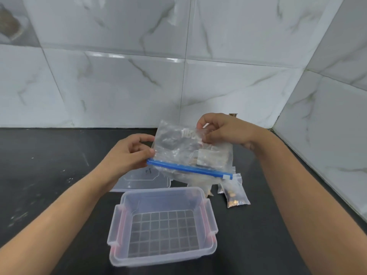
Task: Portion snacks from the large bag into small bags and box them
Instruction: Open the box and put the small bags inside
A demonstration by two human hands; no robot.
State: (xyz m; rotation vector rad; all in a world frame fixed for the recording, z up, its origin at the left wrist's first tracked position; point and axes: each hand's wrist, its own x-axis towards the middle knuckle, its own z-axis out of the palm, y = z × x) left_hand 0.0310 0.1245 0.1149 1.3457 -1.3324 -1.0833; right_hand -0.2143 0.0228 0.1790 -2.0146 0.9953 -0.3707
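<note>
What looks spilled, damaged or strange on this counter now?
Nothing is spilled or broken. The only odd thing: the large bag is held with its blue zipper at the bottom, above the empty box.

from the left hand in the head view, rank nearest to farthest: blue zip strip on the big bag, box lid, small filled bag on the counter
1. Blue zip strip: its left end sits right at the left hand, which pinches the large bag there.
2. Box lid: flat on the counter just below and behind the hand.
3. Small filled bag: farthest, off to the right past the open box.
</note>
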